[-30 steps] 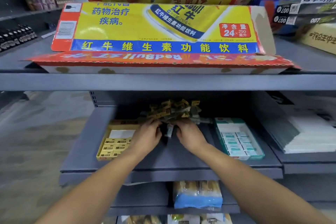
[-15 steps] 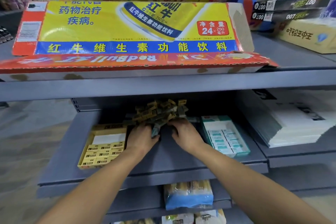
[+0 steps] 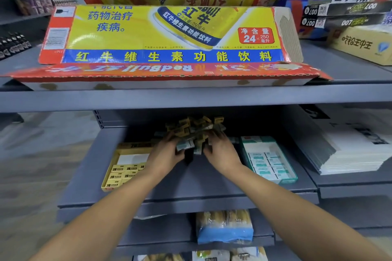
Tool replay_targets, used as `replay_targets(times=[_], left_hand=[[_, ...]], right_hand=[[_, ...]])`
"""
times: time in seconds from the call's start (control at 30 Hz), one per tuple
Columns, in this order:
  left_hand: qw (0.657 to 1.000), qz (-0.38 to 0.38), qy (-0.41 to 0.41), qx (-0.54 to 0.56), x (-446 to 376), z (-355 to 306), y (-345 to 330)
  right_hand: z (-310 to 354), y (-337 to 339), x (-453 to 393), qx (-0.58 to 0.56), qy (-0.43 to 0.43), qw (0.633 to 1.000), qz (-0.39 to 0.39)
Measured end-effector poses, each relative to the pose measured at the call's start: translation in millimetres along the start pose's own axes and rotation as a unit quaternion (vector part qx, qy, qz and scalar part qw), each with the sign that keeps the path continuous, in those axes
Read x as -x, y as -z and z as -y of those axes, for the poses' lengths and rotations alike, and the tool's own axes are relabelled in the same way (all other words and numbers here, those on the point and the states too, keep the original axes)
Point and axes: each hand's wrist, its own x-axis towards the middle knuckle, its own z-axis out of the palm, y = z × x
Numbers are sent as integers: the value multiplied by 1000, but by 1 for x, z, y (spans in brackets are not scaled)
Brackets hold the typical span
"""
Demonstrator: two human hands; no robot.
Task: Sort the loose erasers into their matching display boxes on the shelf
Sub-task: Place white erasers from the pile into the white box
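**Both hands deep in the eraser heap**

Since a second ago both hands have pushed farther back on the middle shelf (image 3: 186,188) into the pile of loose erasers (image 3: 195,129), which sits at the rear centre of that shelf, mixed yellow and teal.

Left of the pile lies the yellow display box (image 3: 127,167), its front rows filled with yellow 2B erasers and its rear part bare. The left hand (image 3: 167,155) lies just right of that box, fingers curled round a teal-wrapped eraser (image 3: 185,145) at the pile's near edge. The right hand (image 3: 220,151) is on the pile's right side with fingers bent into the heap; whether it actually holds one cannot be told.

Right of the pile stands the teal display box (image 3: 269,159), partly filled. Farther right rests a stack of white paper (image 3: 352,150).

Above the pile, the upper shelf's front edge and a flattened Red Bull carton (image 3: 165,36) overhang it, shadowing its back.
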Motion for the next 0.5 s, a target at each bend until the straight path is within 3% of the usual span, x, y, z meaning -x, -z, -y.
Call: replay_targets(times=[0.17, 0.5], left_hand=[[999, -20, -48, 16, 2, -5, 8], [996, -20, -74, 34, 4, -3, 5]], right_hand=[[6, 1, -6, -2, 50, 999, 21], [9, -2, 0, 3, 47, 998, 32]])
